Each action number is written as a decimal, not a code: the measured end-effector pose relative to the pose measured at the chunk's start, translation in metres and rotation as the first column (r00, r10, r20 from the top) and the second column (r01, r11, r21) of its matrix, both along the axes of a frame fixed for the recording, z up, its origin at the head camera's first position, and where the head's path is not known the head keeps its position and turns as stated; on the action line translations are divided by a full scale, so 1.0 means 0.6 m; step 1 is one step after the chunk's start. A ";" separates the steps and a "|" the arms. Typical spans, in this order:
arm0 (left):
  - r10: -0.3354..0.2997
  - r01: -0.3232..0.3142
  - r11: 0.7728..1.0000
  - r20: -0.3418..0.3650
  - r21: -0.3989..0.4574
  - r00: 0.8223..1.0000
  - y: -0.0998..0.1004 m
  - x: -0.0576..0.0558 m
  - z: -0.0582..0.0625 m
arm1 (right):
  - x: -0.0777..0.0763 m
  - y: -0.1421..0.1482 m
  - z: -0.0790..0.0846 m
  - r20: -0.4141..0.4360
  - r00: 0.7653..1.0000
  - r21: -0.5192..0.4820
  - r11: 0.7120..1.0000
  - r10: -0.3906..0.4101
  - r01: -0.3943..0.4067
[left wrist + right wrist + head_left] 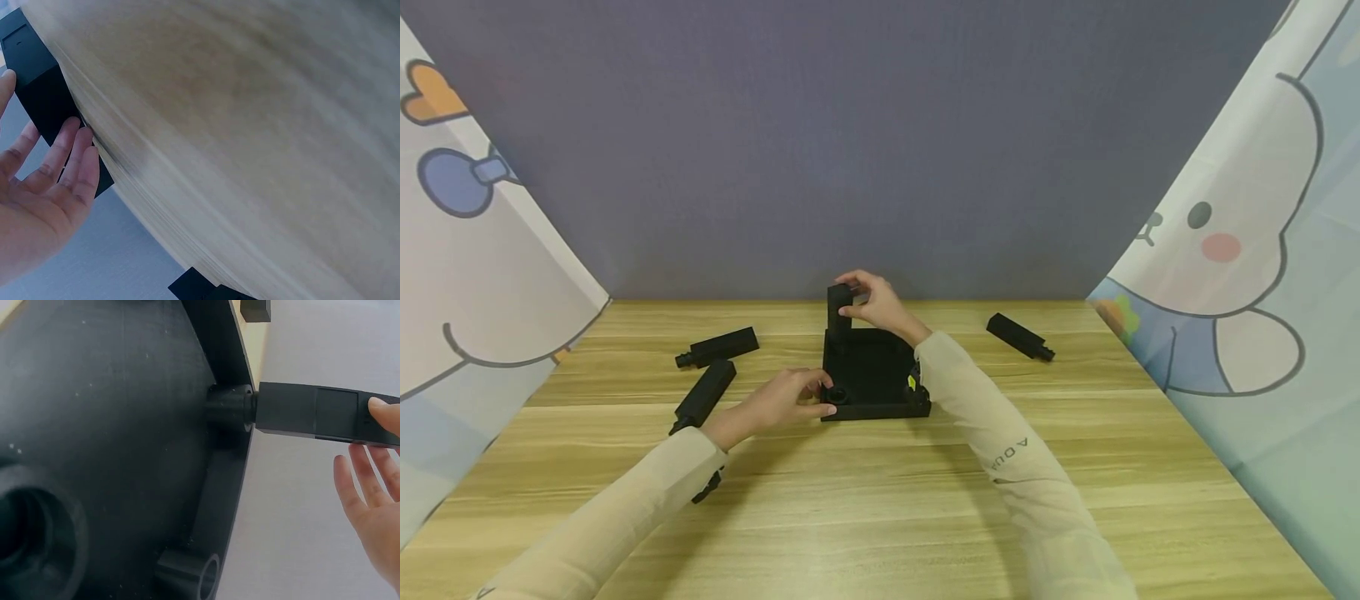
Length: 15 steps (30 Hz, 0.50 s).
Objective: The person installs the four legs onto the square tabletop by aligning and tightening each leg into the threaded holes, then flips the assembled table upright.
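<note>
A shallow black square base [872,367] with raised walls lies mid-table; round sockets [187,575] show at its corners. My right hand [880,304] pinches a black rectangular leg [838,310] between thumb and fingers. The leg stands upright at the far left corner, its narrow end at the mouth of a socket [230,407] in the right wrist view. With my left hand [786,398] I hold the near left corner of the base, thumb at the front wall, index finger by the socket. In the left wrist view its fingers [81,156] lie against the black side.
Two black legs [722,346] with stepped narrow ends lie left of the base, and another black piece [707,486] is partly hidden by the left sleeve. One more leg [1021,337] lies to the right. A grey panel [872,150] rises behind the table.
</note>
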<state>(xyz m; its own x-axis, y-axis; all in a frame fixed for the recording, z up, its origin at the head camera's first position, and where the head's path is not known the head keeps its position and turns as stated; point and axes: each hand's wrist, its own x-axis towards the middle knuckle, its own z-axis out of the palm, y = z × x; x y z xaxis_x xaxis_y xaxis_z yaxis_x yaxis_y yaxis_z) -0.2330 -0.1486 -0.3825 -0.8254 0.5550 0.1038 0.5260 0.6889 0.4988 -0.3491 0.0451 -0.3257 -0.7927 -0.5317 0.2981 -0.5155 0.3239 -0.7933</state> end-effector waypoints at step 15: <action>0.007 -0.007 1.000 0.000 -0.014 1.000 -0.002 -0.001 0.000 | 0.016 -0.002 0.012 -0.013 1.000 0.006 1.000 -0.018 0.018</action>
